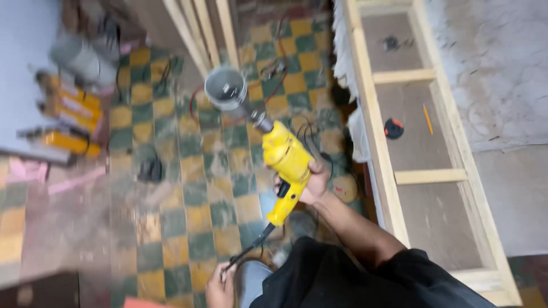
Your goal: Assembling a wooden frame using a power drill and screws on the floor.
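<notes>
Nearest to the camera is the left hand (221,288), low in the picture, with the fingers pinched narrow around the black power cord (251,250) that comes out of the yellow drill (287,165). It seems to hold the cord away from the body so that it does not hang loose or tangle.

Above this hand, the right hand (313,183) is wrapped tight around the grip of the drill, close to the trigger, and the forearm reaches up from the black shirt (342,279). The drill is tilted, its nose pointing up and to the left in the picture, away from the person. On the chuck sits a grey hole saw (226,88), a round open cup with its mouth turned toward the camera; it is in the air, touching nothing. The drill is held free over the checkered floor (171,199) of yellow and green tiles.

Right of the drill lies a long wooden frame (379,165) with cross pieces. Inside it, well apart from the drill, rest a black and red tape measure (393,128) and an orange pencil (427,119). Left of the drill, far off and blurred, several yellow tools (68,122) lie on a bench. A thin red cable (279,68) runs over the floor just behind the hole saw.
</notes>
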